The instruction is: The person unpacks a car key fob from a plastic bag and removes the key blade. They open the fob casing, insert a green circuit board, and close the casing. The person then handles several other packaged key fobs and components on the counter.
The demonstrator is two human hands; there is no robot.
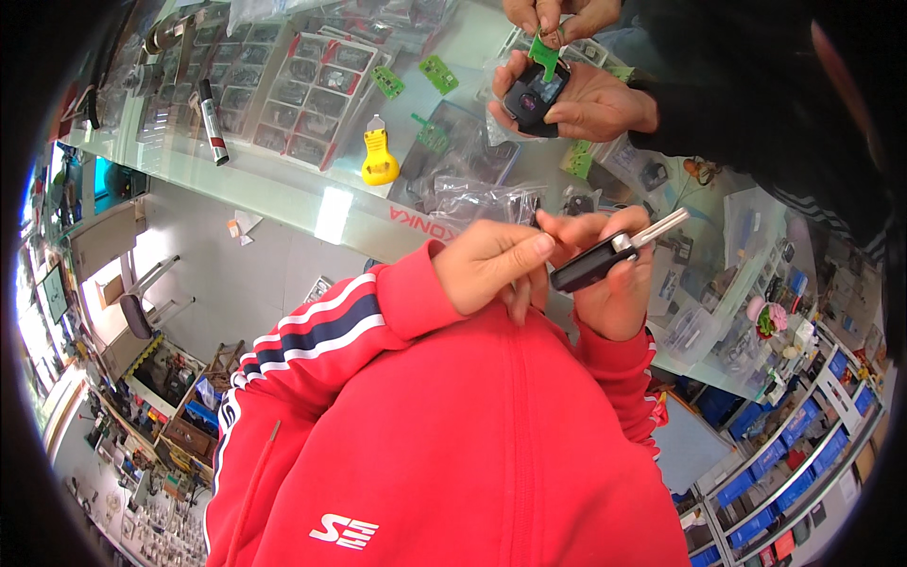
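Currently, a black flip key [590, 266] sits in the right hand [619, 288]

In the head view, the right hand grasps the flip key by its body, thumb on one side and fingers on the other, with the metal blade [659, 229] swung out toward the upper right. The left hand [493, 266] is just beside the key's rear end, its fingers curled inward; whether they grip anything or touch the key, I cannot tell. Both hands are in front of a red jacket [425, 425], near the edge of a glass surface [477, 42].

Across from them, a co-worker's hand [609, 99] cradles a black key fob [532, 102], while the other hand [565, 17] pinches a green circuit board [544, 59] over it. On the surface, a yellow tool [380, 163] lies beside clear plastic bags [482, 200]. Further left are a compartment tray [316, 99], holding small packets, and a marker [213, 123].
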